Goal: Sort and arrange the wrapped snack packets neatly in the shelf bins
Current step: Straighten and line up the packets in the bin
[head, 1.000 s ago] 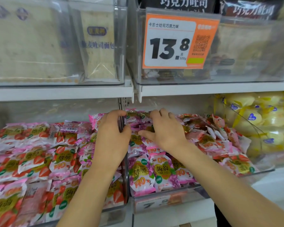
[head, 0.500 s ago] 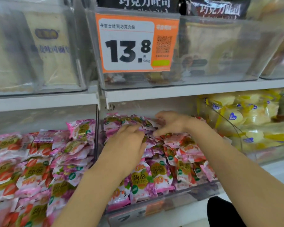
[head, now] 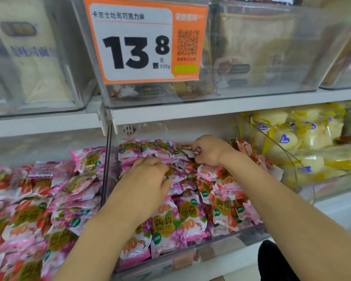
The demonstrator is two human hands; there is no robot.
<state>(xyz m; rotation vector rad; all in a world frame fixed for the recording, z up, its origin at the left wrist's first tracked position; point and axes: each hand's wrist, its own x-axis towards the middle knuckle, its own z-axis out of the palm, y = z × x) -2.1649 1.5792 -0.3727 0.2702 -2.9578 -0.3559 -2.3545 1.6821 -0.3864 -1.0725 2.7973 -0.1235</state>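
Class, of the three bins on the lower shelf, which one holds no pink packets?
The right-hand bin: its packets are pale yellow with blue hearts, while the middle bin and left bin hold pink packets.

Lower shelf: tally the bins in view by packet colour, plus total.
Pink-packet bins: 2, the left bin and the middle bin
Yellow-packet bin: 1
Total: 3

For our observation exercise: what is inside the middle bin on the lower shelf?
Purple packets left, red packets right. Left hand and right hand cover some; lower layers hidden.
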